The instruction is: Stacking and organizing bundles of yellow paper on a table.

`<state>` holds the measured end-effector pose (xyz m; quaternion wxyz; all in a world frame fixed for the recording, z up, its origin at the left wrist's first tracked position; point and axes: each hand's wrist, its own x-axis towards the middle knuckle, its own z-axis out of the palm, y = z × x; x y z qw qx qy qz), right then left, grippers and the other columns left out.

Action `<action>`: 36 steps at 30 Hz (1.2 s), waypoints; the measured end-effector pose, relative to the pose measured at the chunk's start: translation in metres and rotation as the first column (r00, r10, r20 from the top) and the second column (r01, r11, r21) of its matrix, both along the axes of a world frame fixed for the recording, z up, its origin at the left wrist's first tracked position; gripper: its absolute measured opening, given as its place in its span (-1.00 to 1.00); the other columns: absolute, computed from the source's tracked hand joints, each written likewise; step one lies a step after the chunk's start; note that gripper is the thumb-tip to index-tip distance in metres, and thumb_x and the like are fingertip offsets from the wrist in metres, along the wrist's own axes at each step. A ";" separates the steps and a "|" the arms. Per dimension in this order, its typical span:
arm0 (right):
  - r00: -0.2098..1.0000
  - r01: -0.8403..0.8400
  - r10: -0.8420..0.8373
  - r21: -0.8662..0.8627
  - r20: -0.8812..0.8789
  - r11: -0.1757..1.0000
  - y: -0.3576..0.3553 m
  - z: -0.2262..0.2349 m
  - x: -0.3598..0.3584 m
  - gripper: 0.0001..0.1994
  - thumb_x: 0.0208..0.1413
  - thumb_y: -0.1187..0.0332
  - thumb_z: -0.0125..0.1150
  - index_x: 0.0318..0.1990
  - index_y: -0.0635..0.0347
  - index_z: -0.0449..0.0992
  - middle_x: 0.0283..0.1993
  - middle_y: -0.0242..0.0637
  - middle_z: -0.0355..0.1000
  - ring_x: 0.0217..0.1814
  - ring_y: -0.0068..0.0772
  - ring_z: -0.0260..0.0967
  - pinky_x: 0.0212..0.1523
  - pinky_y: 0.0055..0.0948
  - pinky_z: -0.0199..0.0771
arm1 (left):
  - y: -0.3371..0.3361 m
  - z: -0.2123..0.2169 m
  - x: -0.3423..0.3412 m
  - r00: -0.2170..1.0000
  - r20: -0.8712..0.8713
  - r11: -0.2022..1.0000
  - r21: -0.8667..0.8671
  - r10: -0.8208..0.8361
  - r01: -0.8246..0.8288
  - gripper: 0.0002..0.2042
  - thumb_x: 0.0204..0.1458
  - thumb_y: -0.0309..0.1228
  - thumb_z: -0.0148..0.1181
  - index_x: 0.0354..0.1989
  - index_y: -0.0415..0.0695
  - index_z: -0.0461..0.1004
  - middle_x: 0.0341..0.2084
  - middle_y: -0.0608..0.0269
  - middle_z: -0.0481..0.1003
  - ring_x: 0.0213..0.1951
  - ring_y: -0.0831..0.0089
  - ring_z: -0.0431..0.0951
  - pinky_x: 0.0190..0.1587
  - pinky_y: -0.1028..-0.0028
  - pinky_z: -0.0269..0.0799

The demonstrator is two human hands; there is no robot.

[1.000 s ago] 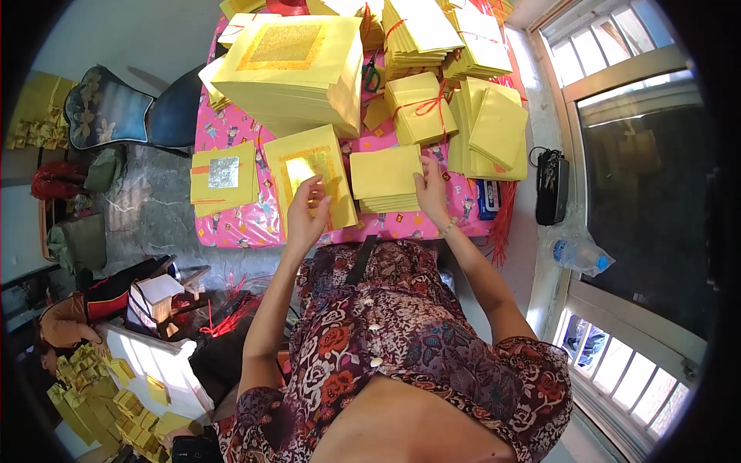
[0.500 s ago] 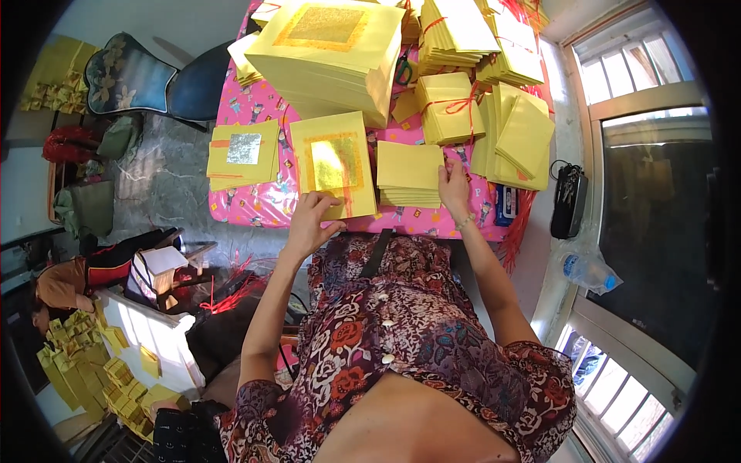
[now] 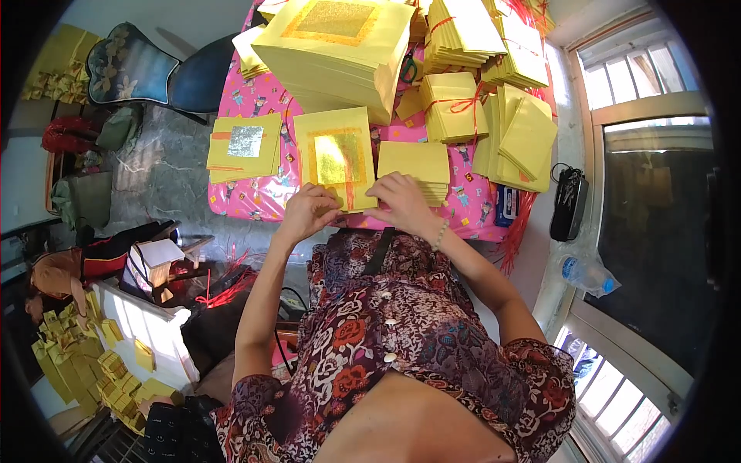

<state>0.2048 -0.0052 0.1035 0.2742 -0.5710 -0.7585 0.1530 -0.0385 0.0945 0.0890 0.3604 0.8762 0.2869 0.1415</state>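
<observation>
A yellow paper sheet with a shiny gold foil square (image 3: 333, 158) lies on the near side of the pink patterned table. My left hand (image 3: 310, 212) pinches its lower edge near the left corner, fingers closed. At its lower right corner is my right hand (image 3: 405, 202), with bent fingers and thumb closing on the paper edge. Under and behind the right hand sits a small stack of plain yellow paper (image 3: 414, 160). To the left lies another yellow pile topped with a silver foil square (image 3: 245, 142).
A tall yellow paper stack (image 3: 332, 69) stands behind the sheet. Bundles tied with red string (image 3: 455, 108) fill the far right, near scissors (image 3: 407, 69). A bagged bottle (image 3: 588, 274) rests by the window. At lower left, a person (image 3: 58, 278) works beside folded yellow pieces (image 3: 116, 378).
My right hand has moved left from the plain stack to the foil sheet's lower right corner. My left hand has shifted slightly, its fingers now pinched together at the sheet's lower edge.
</observation>
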 end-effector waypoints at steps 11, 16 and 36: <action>0.989 -0.010 -0.018 -0.192 -0.144 0.981 0.008 -0.024 -0.009 -0.84 0.05 0.25 0.28 -0.41 0.12 0.55 -0.36 -0.33 0.41 -0.23 -0.24 0.35 -0.15 -0.28 0.35 | 0.000 -0.009 0.003 0.992 0.027 0.936 -0.335 0.123 -0.107 -0.89 -0.06 -0.43 0.37 -0.39 -0.19 0.61 -0.48 0.21 0.53 -0.39 0.26 0.55 -0.32 0.38 0.44; 0.984 -0.003 -0.039 -0.237 -0.173 0.971 0.010 -0.021 -0.008 -0.82 0.07 0.26 0.28 -0.42 0.16 0.56 -0.38 -0.31 0.41 -0.27 -0.21 0.36 -0.19 -0.26 0.38 | 0.002 -0.009 0.005 0.994 0.002 0.939 -0.330 0.109 -0.102 -0.88 -0.02 -0.40 0.34 -0.40 -0.20 0.60 -0.49 0.17 0.52 -0.43 0.27 0.54 -0.35 0.38 0.42; 0.983 -0.042 0.045 0.019 -0.176 0.999 0.030 -0.020 0.008 -0.86 0.09 0.33 0.25 -0.26 0.13 0.47 -0.37 -0.27 0.45 -0.20 -0.23 0.45 -0.11 -0.25 0.36 | 0.023 0.016 -0.015 0.981 0.169 0.992 -0.101 0.090 -0.074 -0.72 -0.13 -0.40 0.40 -0.19 -0.08 0.60 -0.12 0.20 0.55 0.02 0.23 0.45 0.08 0.30 0.36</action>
